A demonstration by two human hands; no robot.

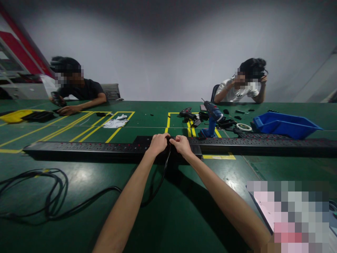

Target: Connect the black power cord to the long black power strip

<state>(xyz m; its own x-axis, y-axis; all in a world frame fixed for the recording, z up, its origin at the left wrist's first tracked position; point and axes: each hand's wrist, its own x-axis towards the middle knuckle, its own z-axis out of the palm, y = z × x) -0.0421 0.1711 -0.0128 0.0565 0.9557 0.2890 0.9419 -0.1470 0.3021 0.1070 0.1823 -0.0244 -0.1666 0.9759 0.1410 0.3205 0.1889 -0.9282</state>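
Note:
A long black power strip [86,149] with rows of sockets and small red marks lies across the green table. At its middle is a black housing [143,139], where both hands work close together. My left hand [158,143] is closed, its fingertips on the housing's top. My right hand [182,144] is pinched, thumb and finger almost meeting the left fingertips. Whatever the fingers hold is too small and covered to make out. From between the hands a black cable [166,163] drops toward me, then runs left into loose coils [56,182].
Behind the strip stands a blue cordless drill [210,119], near another drill [187,113], black parts, a tape roll [244,127] and a blue bin [286,124]. A yellow tray [15,116] lies far left, white bags [116,122] nearer. Two people sit opposite.

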